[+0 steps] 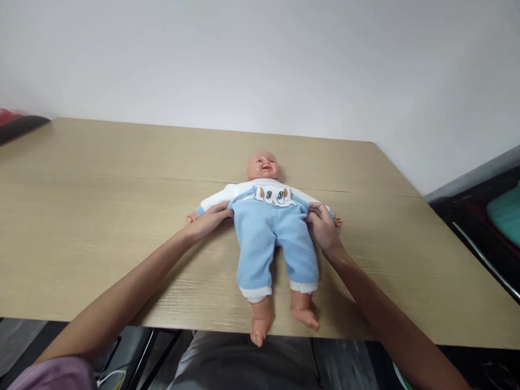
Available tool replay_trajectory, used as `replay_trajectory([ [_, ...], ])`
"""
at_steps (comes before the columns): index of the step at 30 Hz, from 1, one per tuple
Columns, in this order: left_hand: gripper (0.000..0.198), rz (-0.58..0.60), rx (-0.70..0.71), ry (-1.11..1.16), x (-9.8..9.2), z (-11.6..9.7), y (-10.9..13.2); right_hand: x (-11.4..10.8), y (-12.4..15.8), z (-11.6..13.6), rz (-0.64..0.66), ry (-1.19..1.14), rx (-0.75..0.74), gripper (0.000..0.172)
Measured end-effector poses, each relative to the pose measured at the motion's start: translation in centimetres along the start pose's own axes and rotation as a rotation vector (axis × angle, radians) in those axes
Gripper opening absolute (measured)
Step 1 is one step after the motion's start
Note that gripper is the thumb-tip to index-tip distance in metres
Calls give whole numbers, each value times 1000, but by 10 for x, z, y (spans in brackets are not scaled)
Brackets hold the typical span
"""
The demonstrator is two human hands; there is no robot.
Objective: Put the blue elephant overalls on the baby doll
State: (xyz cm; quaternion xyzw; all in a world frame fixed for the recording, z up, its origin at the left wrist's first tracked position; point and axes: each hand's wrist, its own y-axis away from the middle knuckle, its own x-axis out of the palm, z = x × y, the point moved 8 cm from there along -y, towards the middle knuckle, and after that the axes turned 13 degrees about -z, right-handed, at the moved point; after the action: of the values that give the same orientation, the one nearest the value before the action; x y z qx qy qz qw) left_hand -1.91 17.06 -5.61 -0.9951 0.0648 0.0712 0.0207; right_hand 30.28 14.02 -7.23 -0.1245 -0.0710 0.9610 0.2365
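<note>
My left grip (208, 222) at 9 o'clock, right grip (325, 230) at 3, pinch light-blue fleece trousers (258, 233) — uneven tugging could twist them.

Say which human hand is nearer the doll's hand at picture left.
Left. The left hand lies beside the doll's hand; the right hand is across the doll.

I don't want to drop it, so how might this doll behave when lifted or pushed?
The doll has a smooth, shiny head and bare feet, so those parts are probably stiff and slippery. The blue trousers look fuzzy and loose, so they may grip better but could shift. Lying face-up with arms spread, it seems unlikely to roll.
</note>
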Motion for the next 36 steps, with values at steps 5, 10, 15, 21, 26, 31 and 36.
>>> replay_trajectory([
  [5,30,-109,106,-160,-16,-10,15,10,9,83,-48,159,-379,41],
  [10,25,-255,130,37,-13,-10,19,114,12,170,377,310,-754,19],
  [15,29,-244,144,210,-7,-12,25,243,16,154,1003,605,-878,42],
  [21,36,-319,143,183,-15,-9,36,290,24,135,1180,736,-980,36],
  [26,35,-334,184,213,-22,-9,43,250,-5,168,979,359,-897,37],
  [31,38,-404,256,264,-28,-6,43,211,-11,156,1026,199,-821,41],
  [36,37,-488,346,283,-32,-11,43,206,0,141,1077,222,-826,40],
])
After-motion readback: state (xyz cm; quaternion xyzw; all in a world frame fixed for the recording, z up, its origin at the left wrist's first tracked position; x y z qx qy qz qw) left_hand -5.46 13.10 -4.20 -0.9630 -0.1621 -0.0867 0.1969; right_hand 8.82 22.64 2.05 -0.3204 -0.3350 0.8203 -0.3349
